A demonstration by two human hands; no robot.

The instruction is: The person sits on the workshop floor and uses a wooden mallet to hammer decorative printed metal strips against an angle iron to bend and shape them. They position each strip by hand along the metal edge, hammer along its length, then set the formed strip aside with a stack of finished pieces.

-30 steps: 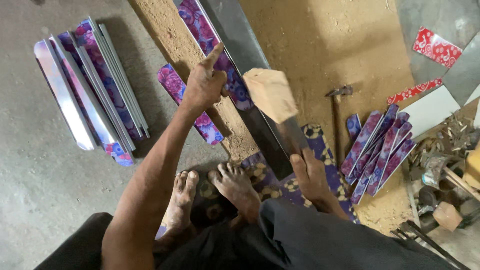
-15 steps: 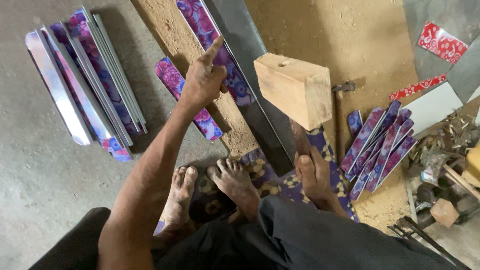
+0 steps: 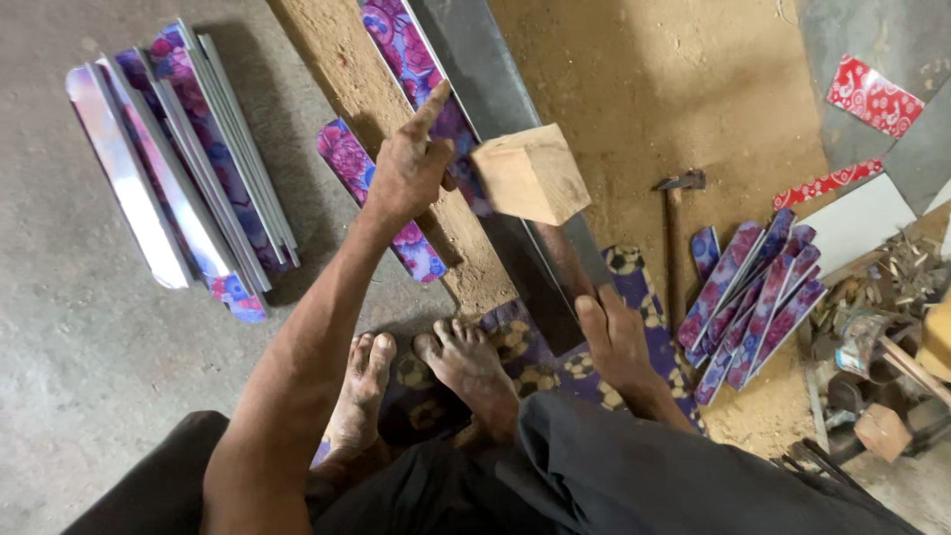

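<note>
overhead, my right hand [image 3: 619, 342] is closed around the handle of a wooden mallet [image 3: 530, 173], whose pale block head hangs above the long grey steel bar [image 3: 475, 69] at about 12 o'clock from my feet [image 3: 426, 372]. my left hand [image 3: 411, 168], at 11 o'clock, presses on a floral-printed metal strip [image 3: 396, 40] lying along the bar's left edge; its index finger points up and away, the other fingers curl loosely, and i cannot tell whether they pinch the strip. bar and strip rest on a long wooden plank [image 3: 347, 89] running from 12 to 6 o'clock. a second printed strip [image 3: 352, 168] lies just beside the plank at 10 o'clock. farther out at 9 o'clock is a stack of bent printed strips [image 3: 178, 168] on the concrete floor [image 3: 79, 376]. at 3 o'clock a fan of short printed strips [image 3: 753, 292] lies next to a small hammer [image 3: 674, 213]. my feet rest on a patterned mat [image 3: 525, 362].
</note>
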